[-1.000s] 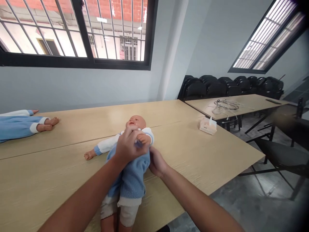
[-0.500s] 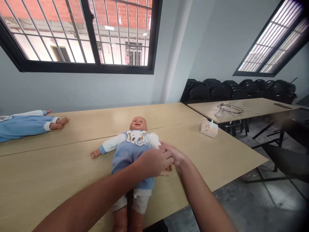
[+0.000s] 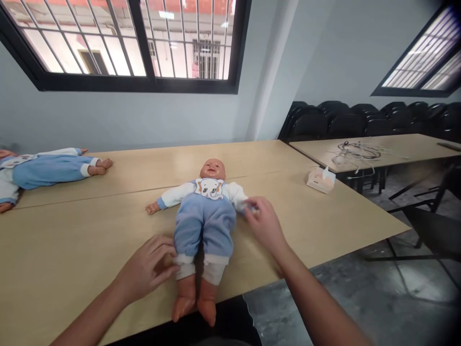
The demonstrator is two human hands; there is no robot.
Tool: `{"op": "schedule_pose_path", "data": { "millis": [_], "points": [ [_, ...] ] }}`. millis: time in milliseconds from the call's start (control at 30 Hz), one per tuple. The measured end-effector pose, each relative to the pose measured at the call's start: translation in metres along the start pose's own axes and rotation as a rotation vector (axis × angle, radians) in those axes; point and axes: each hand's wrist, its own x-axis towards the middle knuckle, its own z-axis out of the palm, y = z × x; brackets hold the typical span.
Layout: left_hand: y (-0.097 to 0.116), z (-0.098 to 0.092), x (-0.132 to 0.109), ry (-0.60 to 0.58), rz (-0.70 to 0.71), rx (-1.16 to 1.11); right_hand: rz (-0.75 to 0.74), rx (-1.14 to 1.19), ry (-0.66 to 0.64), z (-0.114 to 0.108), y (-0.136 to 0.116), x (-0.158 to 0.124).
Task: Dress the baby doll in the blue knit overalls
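A baby doll (image 3: 205, 218) in blue overalls with an elephant bib lies face up on the wooden table (image 3: 90, 245), its feet toward me at the near edge. My left hand (image 3: 147, 264) is beside the doll's leg on the left, fingers curved and apart, the tips close to the trouser cuff. On the other side, my right hand (image 3: 264, 221) is at the end of the doll's white sleeve. Its thumb and fingertips come together at the cuff, which they partly cover along with the doll's hand.
A second doll (image 3: 54, 170) in like clothes lies at the far left. A tissue box (image 3: 321, 180) stands to the right, and tangled cables (image 3: 360, 151) rest on another table. Stacked black chairs (image 3: 324, 120) line the wall; a chair (image 3: 435, 230) stands right of the table.
My left hand has moved from the doll's sleeve on the right down to its leg on the left. My right hand stays near the cuff. The view has shifted slightly.
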Motion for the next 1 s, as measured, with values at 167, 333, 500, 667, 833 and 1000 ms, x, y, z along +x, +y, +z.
{"op": "schedule_pose_path", "data": {
  "millis": [167, 333, 500, 667, 833, 1000],
  "points": [
    [0.018, 0.014, -0.020, 0.072, -0.158, -0.055, -0.356, -0.010, -0.249, 0.018, -0.057, -0.087],
    [0.022, 0.020, -0.017, 0.125, -0.254, -0.140, -0.347, -0.158, -0.123, 0.035, -0.049, -0.108],
    [0.024, 0.025, -0.016, 0.122, -0.299, -0.138, -0.405, -0.167, -0.109, 0.044, -0.057, -0.123],
    [0.027, 0.027, -0.015, 0.147, -0.264, -0.034, -0.303, -0.107, -0.139, 0.048, -0.073, -0.148],
    [0.028, 0.025, -0.014, 0.163, -0.196, 0.047, -0.324, -0.015, -0.160, 0.038, -0.111, -0.155],
    [0.022, 0.028, -0.014, 0.171, -0.172, 0.142, -0.568, -0.209, -0.429, 0.048, -0.155, -0.154]
  ]
}}
